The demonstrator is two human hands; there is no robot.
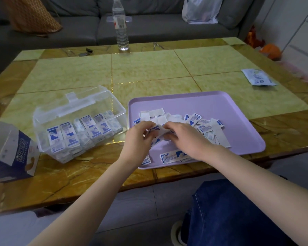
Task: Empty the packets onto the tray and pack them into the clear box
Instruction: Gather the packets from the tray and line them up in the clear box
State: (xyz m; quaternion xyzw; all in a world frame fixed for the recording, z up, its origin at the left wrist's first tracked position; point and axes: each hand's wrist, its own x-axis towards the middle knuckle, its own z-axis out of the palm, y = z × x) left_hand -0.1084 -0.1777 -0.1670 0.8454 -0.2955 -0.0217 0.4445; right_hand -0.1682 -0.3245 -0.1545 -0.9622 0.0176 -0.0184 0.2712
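Together, left hand point(140, 137) and right hand point(183, 139) are pinching 1 bunch of sachets point(157, 130) over the tray point(212, 103)
The bunch is looking loose; sachets may be slipping free while crossing to the clear box point(89, 103) just beside the tray

Bare left hand point(139, 137) and right hand point(185, 139) go with dark blue denim trousers point(238, 210) (pale-soled shoe point(176, 233) below).

Apparently "创口贴" on the nearest packet point(169, 157)
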